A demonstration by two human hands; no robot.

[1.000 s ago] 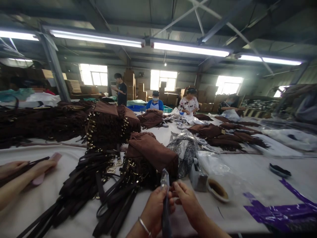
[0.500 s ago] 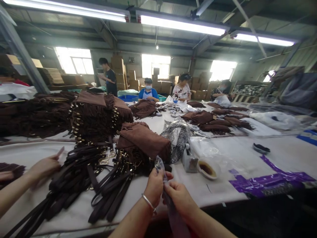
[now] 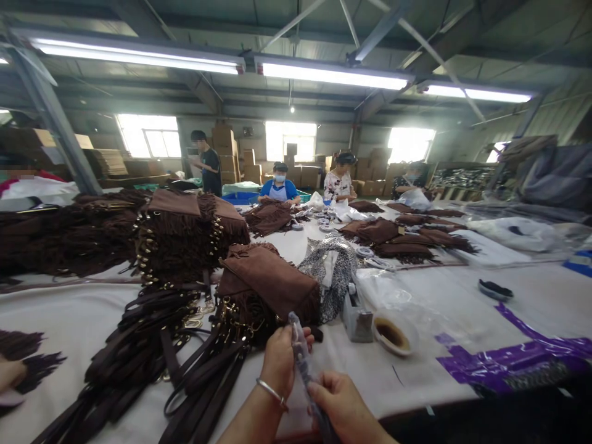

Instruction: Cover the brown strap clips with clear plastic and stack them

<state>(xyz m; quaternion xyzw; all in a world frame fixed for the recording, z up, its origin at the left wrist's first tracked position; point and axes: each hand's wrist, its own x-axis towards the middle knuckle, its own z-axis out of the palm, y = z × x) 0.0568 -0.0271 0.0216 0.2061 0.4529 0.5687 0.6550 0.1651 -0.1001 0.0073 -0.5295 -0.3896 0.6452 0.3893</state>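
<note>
Gripping a clear sleeve (image 3: 300, 353) with something dark inside, the left hand (image 3: 281, 364) has its fingers curled round the upper part, a bangle (image 3: 272, 393) on the wrist. The right hand (image 3: 341, 404) sits lower, with its thumb and fingers pinched on the same sleeve further down. The sleeve stands roughly upright, leaning slightly, held above the near edge of the table (image 3: 83, 314) and not resting on it. Its lower end runs out of view behind the right hand. A heap of dark straps (image 3: 139, 351) lies left of the hands, and a brown fringed bag (image 3: 272, 280) sits just behind them. A dispenser (image 3: 357, 317) stands to the right, with a tape roll (image 3: 394, 333) just beside it. Purple film (image 3: 504, 364) lies farther right. Another person's hand (image 3: 8, 375) shows at the far left edge, by some dark fringe. More people are working at the far end of the table.
</note>
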